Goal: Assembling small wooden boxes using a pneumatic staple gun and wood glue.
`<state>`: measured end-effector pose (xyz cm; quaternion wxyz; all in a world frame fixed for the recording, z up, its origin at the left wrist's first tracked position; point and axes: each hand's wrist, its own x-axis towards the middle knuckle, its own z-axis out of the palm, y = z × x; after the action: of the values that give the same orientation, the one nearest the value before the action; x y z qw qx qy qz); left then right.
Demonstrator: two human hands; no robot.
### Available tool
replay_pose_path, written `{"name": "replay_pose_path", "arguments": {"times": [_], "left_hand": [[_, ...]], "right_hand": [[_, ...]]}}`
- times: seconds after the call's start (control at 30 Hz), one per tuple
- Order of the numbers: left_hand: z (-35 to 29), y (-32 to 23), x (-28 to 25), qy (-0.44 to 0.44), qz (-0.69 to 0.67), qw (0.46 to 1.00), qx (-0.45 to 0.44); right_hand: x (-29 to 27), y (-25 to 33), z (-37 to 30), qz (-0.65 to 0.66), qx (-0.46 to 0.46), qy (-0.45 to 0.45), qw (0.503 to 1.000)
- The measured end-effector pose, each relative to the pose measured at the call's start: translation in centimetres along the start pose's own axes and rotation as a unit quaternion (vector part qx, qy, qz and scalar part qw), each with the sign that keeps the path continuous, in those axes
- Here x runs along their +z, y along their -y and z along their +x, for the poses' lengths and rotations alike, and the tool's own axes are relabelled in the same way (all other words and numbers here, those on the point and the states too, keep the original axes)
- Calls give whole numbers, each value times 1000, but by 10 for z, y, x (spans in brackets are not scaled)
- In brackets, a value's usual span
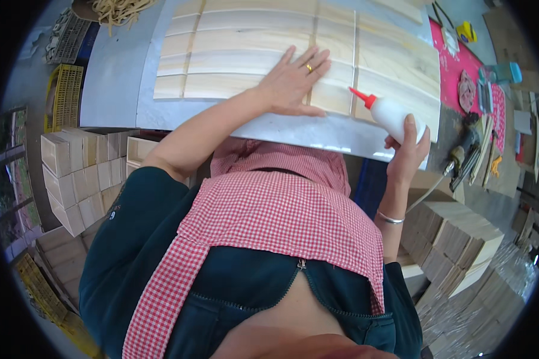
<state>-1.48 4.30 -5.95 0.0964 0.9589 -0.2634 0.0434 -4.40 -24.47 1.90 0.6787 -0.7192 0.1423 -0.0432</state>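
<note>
Pale wooden boards [239, 39] lie side by side on the table, with grooves running across them. My left hand [296, 81] rests flat on the boards with its fingers spread, a ring on one finger. In my right hand [410, 146] is a white squeeze bottle [395, 116] with a red nozzle, tilted so the tip points up and left over a groove near the boards' right part. Whether anything flows from the tip is too small to tell.
Stacked wooden boxes [81, 170] stand at the lower left, and more wooden pieces [452, 236] at the lower right. A corded power tool [458, 155] lies right of the boards. Yellow crates [63, 99] stand left of the table [111, 78]. A yellow tape measure [466, 32] lies far right.
</note>
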Motion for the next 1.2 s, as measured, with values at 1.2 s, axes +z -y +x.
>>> {"name": "replay_pose_path", "arguments": {"times": [1.2], "left_hand": [[-69, 28, -14, -30, 58, 995, -79]], "right_hand": [[56, -28, -52, -157, -41, 10, 987]]}}
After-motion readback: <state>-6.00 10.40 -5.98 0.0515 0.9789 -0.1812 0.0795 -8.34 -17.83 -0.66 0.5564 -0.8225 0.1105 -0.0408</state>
